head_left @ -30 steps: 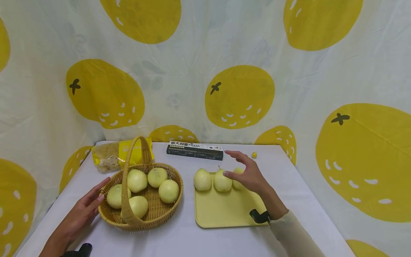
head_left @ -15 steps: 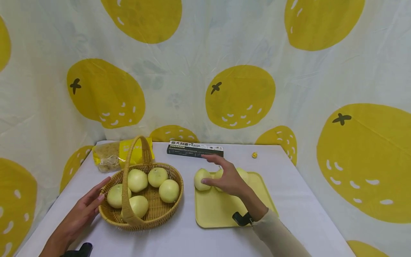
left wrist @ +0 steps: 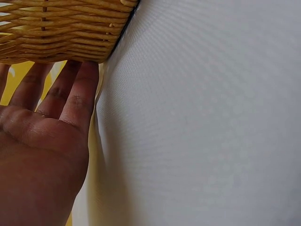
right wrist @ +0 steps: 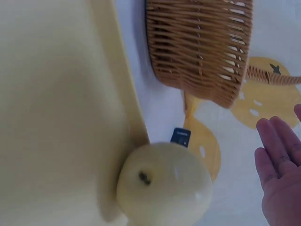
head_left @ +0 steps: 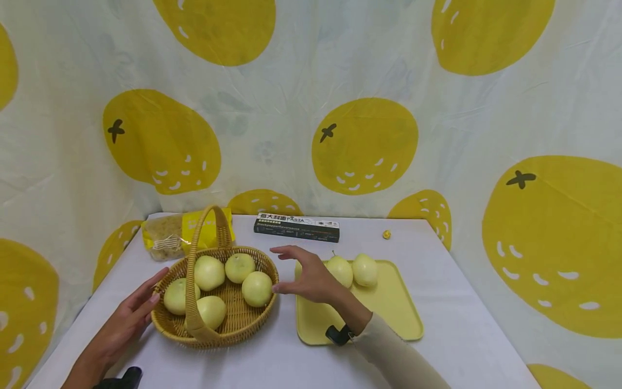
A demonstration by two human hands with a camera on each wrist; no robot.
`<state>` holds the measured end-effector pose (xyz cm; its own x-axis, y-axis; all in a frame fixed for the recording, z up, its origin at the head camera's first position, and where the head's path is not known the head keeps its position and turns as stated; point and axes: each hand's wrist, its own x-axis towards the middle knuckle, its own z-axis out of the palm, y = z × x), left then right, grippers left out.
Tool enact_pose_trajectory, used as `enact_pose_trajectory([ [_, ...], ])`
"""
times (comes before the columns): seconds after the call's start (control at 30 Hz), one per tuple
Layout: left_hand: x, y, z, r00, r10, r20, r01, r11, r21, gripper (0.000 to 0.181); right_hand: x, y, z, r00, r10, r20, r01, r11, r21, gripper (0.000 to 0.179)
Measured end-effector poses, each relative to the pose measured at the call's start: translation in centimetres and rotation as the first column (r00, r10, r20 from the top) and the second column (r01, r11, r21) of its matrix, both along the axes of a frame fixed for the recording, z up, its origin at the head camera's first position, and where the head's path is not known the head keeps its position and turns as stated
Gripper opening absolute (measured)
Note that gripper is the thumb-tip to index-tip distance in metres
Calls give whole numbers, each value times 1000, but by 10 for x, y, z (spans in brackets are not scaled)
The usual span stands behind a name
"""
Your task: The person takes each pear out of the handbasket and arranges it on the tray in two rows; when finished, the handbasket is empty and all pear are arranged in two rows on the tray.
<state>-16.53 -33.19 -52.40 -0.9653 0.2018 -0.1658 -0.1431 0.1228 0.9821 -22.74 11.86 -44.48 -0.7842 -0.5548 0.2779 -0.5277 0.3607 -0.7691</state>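
Observation:
Several pale yellow pears [head_left: 209, 273] lie in a wicker basket [head_left: 228, 340] at the left in the head view. My left hand [head_left: 126, 319] rests against the basket's left side with straight fingers, and in the left wrist view its fingertips [left wrist: 87, 75] meet the wicker wall [left wrist: 61, 40]. My right hand [head_left: 313, 278] hovers, thumb and fingers apart, between the basket's right rim and the yellow tray [head_left: 384, 316]; nothing is in it. Two pears [head_left: 364, 270] show at the tray's back. In the right wrist view a pear [right wrist: 162, 188] sits at the tray's edge.
Behind the basket lies a yellow bag of noodles [head_left: 167, 232]. A dark pasta box [head_left: 296, 229] lies at the back middle of the white-covered table [head_left: 461, 324]. A tiny gold item [head_left: 386, 234] lies at the back right. A fruit-patterned cloth [head_left: 272, 108] hangs behind.
My right hand has moved left from above the tray's pears to beside the basket's right rim, still holding nothing. The left hand has stayed at the basket's side.

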Motion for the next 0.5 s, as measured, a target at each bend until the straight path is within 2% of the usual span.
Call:
enact_pose_trajectory([
  [0.27,-1,0,1,1000,3,1,-3,1000,-8,65,1,-24,-6,1000,18,18,-20,993,114,81],
  [0.5,0,1,1,1000,2,-6,-2,1000,-4,65,-1,-40,-13,998,43,-50,-29,965,262,78],
])
